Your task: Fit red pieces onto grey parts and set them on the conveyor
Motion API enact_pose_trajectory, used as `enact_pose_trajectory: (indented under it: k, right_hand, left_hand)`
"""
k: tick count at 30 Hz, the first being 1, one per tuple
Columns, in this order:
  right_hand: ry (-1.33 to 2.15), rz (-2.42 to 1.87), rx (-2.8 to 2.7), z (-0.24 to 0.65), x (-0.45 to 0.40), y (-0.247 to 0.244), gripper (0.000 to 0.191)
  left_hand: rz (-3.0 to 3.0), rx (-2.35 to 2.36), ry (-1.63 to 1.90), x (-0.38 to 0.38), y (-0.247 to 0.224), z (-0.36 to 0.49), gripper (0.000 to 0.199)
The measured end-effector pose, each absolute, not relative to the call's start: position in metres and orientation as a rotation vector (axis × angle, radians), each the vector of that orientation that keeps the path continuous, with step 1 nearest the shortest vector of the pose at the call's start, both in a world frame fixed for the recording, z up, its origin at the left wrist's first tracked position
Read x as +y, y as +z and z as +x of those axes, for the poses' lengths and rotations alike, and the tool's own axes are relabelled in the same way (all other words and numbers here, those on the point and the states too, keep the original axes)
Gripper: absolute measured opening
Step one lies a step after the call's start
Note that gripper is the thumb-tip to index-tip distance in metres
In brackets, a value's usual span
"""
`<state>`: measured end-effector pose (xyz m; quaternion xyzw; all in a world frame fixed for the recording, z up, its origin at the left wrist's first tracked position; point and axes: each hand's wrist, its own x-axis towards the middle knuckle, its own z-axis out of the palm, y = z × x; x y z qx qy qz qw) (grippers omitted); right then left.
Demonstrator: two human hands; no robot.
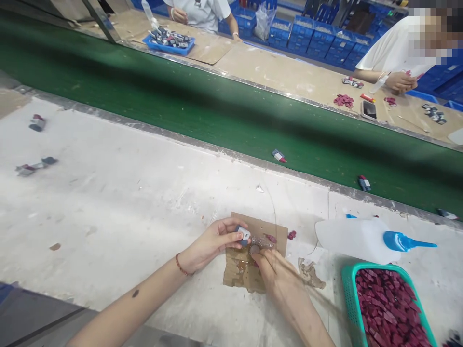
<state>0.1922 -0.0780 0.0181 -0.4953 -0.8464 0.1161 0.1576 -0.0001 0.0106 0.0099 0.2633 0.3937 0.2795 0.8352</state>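
My left hand (213, 243) holds a small blue and white plastic part (243, 235) between thumb and fingers, over a piece of brown cardboard (233, 278). Beside it my right hand (277, 274) is closed, its fingertips low over the cardboard by a small round grey thing (254, 249). What my right fingers pinch is too small and hidden to name. Wet, glossy patches show on the cardboard. Small dark red pieces (270, 238) lie on it, and more red pieces (292, 234) sit just off its right edge.
A white bottle with a blue nozzle (358, 238) lies at the right, above a green basket (347, 294) of red pieces. Beyond the white table (108, 193) runs a green conveyor (217, 120) with a few parts. Two people sit across it, near a blue tray (186, 48).
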Motion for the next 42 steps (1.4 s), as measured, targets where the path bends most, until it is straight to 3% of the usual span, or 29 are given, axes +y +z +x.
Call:
enact_pose_trajectory:
  k: [8, 15, 32, 42]
  right_hand:
    - [0.783, -1.460, -1.836, 0.201, -0.073, 0.023, 0.022]
    - [0.814, -1.467, -1.434, 0.201, -0.071, 0.026, 0.010]
    - [0.736, -1.374, -1.592, 0.186, -0.068, 0.019, 0.017]
    - [0.654, -1.436, -1.597, 0.195, -0.067, 0.020, 0.022]
  left_hand:
    - [0.641, 0.826, 0.596, 0.007, 0.007, 0.003, 0.042]
    - [0.730, 0.860, 0.571, -0.002, 0.000, 0.006, 0.038]
    - [0.765, 0.959, 0.566, -0.006, 0.004, 0.011, 0.038]
    - [1.164, 0.934, 0.611, 0.022, 0.023, 0.019, 0.021]
